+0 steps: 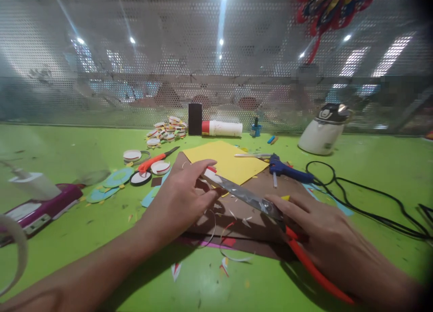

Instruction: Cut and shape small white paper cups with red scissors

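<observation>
My right hand (323,228) is closed on a pair of scissors (248,198) with orange-red handles, the steel blades pointing up and left. My left hand (182,192) pinches a small red-and-white paper piece (211,172) right at the blade tips. Both hands work over a brown sheet of card (257,233) lying on the green table (84,239). A yellow sheet (228,160) lies on the brown card just beyond my left hand. Thin paper trimmings (233,253) are scattered under and in front of the hands.
A blue glue gun (287,169) with black cord (355,199) lies right of the yellow sheet. Paper discs (167,129), an orange cutter (154,160), a glue bottle (223,128), a white kettle-like pot (323,131) and a purple box (43,206) stand around. Mesh screen behind.
</observation>
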### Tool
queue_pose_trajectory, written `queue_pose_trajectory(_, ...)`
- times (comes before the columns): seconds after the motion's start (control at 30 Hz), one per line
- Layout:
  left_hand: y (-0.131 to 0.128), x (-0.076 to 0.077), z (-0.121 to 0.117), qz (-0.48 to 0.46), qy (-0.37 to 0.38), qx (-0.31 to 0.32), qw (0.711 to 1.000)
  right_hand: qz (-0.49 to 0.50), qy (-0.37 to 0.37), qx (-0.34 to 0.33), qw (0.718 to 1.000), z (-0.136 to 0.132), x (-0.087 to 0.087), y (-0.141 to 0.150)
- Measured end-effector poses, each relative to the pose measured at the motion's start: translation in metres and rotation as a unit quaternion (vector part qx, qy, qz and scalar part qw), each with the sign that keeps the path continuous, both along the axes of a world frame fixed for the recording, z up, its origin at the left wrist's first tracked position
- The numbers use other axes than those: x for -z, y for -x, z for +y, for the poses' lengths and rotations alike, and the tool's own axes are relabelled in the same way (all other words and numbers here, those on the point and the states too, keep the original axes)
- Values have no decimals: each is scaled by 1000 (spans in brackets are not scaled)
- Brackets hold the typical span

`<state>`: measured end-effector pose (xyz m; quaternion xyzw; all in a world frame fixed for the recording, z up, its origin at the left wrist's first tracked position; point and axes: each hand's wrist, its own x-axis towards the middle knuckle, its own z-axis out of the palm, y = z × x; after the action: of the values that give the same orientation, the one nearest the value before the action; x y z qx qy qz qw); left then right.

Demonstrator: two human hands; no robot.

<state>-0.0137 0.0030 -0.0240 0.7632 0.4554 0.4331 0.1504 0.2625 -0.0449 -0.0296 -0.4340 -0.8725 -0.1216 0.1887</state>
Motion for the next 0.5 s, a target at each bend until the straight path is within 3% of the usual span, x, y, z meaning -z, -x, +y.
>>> queue_pose_trajectory(0.17, -2, 0, -4, -20, 13, 15, 1000, 17, 31, -8, 999, -1, -1, 0)
queue_pose_trajectory(0.5, -4, -3, -7, -68, 39, 37, 996, 20, 14, -30, 999, -4, -8, 1)
